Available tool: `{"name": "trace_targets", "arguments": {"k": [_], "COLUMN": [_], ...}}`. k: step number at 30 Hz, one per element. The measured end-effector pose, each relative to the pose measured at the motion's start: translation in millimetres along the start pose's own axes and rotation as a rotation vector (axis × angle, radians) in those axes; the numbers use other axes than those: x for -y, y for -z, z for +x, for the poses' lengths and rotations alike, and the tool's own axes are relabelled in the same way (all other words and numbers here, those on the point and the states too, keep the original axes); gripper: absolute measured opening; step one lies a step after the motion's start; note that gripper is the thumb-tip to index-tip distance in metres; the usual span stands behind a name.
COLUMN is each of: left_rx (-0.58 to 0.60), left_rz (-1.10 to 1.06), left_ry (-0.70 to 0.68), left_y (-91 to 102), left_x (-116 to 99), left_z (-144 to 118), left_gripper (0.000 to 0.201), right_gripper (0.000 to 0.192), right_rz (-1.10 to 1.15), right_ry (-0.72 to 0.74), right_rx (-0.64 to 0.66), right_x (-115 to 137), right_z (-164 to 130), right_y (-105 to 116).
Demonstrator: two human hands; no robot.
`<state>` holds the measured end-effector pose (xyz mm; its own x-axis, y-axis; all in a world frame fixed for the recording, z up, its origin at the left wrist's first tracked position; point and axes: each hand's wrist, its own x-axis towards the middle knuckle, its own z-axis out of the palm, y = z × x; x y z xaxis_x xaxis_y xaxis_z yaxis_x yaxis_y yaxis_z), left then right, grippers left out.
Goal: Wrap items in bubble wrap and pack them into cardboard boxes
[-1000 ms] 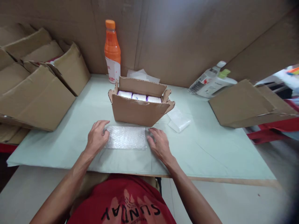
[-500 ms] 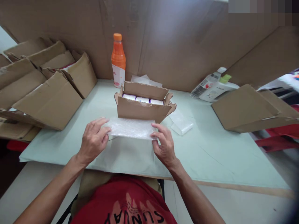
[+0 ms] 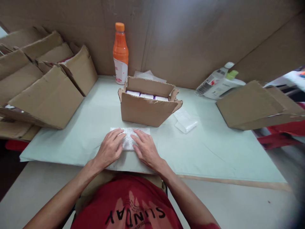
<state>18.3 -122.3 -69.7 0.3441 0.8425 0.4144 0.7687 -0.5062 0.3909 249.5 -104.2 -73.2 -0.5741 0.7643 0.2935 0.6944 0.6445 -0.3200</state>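
A folded strip of clear bubble wrap [image 3: 129, 140] lies on the pale green table cover in front of me. My left hand [image 3: 111, 144] rests on its left part with the fingers stretched out. On the right part lies my right hand [image 3: 145, 146], its fingers spread as well. Between the fingertips a piece of the wrap shows; the palms hide the rest. Just beyond stands an open cardboard box [image 3: 144, 111] with its flaps up. Several white packs with purple edges [image 3: 147, 96] sit in a row inside it.
An orange bottle [image 3: 120, 54] stands behind the box. Another bubble wrap piece [image 3: 187, 122] lies to its right. Cardboard boxes [image 3: 50, 98] crowd the left side. At the right are a clear bottle [image 3: 212, 81], a white bottle with a green cap [image 3: 224, 87] and a tilted carton [image 3: 250, 106].
The bubble wrap has come down from between my raised hands onto the table, nearer to me. Both hands moved inward, closer together, and now lie flat on it.
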Motion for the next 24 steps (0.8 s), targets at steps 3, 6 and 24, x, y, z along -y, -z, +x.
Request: {"name": "trace_targets", "arguments": {"k": [3,6,24], "left_rx": [0.156,0.213,0.049], "left_rz": [0.029,-0.024,-0.341], "left_ry": [-0.004,-0.028,0.360], "left_y": [-13.8,-9.9,28.5], "left_x": [11.5,28.2,5.0], "left_z": [-9.7,-29.7,-23.0], "left_gripper": [0.037,0.038,0.018], "right_gripper": [0.043,0.046,0.023], "right_rz": [-0.050,-0.136,0.422], "right_ry": [0.038,-0.024,-0.247], "right_rx": [0.156,0.181,-0.084], "right_x": [-5.4,-29.5,-31.3], "right_z": [1.2,-34.1,-18.8], "right_y": [-12.2,-0.7,38.5]}}
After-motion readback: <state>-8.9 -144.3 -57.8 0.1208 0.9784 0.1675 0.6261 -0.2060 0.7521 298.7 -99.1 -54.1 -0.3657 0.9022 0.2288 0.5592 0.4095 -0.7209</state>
